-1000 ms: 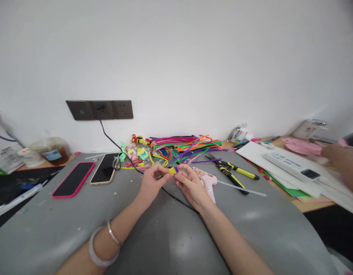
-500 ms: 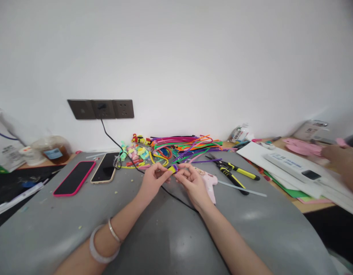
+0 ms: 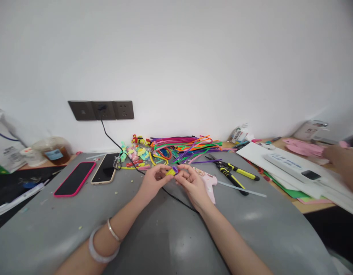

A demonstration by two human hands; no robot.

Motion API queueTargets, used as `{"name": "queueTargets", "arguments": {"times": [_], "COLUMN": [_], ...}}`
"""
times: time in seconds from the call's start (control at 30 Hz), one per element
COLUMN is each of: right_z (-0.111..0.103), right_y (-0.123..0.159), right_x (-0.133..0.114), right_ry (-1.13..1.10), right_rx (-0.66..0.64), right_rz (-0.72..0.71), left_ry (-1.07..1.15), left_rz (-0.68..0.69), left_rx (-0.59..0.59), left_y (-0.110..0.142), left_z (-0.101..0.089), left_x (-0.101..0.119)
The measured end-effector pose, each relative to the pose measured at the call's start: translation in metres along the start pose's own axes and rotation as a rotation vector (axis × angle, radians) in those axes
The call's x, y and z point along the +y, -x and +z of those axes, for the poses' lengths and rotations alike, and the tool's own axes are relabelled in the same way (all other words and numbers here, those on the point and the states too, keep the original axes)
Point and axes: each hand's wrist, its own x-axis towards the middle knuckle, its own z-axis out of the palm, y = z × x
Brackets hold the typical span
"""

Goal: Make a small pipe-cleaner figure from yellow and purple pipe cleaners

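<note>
The left hand (image 3: pixel 152 181) and right hand (image 3: pixel 191 184) are both pinching a small yellow-and-purple craft piece (image 3: pixel 173 171) between their fingertips, holding it just left of the pink glue gun (image 3: pixel 210 184). Behind the glue gun, a pile of colorful pipe cleaners (image 3: pixel 188 145) is lying against the wall (image 3: pixel 176 68). To the glue gun's right, black-and-yellow pliers (image 3: pixel 232 176) are resting on the gray tabletop (image 3: pixel 153 236), and farther left two smartphones (image 3: pixel 75 178) are lying side by side.
</note>
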Motion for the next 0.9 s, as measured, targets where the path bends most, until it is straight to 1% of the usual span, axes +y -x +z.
{"name": "queueTargets", "arguments": {"times": [0.1,0.27,0.37,0.43,0.53,0.67,0.8,0.9], "right_z": [0.0005,-0.0031,-0.0056,-0.0064,-0.0065,-0.0059,-0.0061,-0.0065], "right_y": [0.0009,0.0013,0.0002,-0.0006,-0.0012,-0.0012,-0.0006,0.0007], "right_x": [-0.0014,-0.0008,0.0008,0.0017,0.0018,0.0002,-0.0004,0.0000], "right_ry": [-0.016,-0.037,-0.002,0.059,0.162,0.215,0.325,0.408], "right_rx": [-0.002,0.042,0.058,0.053,0.052,0.072,0.089,0.093], "right_rz": [-0.002,0.009,0.024,0.023,-0.011,-0.061,-0.156,-0.201], "left_ry": [0.012,0.115,0.148,0.160,0.165,0.156,0.136,0.100], "left_rz": [-0.010,-0.109,-0.143,-0.156,-0.151,-0.134,-0.122,-0.096], "left_rx": [0.008,0.019,0.040,0.046,0.049,0.036,0.022,0.012], "left_y": [-0.0002,-0.0004,0.0012,0.0023,0.0030,0.0024,0.0015,0.0006], "left_z": [0.0003,0.0020,0.0032,0.0038,0.0041,0.0038,0.0030,0.0022], "left_x": [0.0008,0.0042,0.0081,0.0098,0.0099,0.0083,0.0079,0.0061]}}
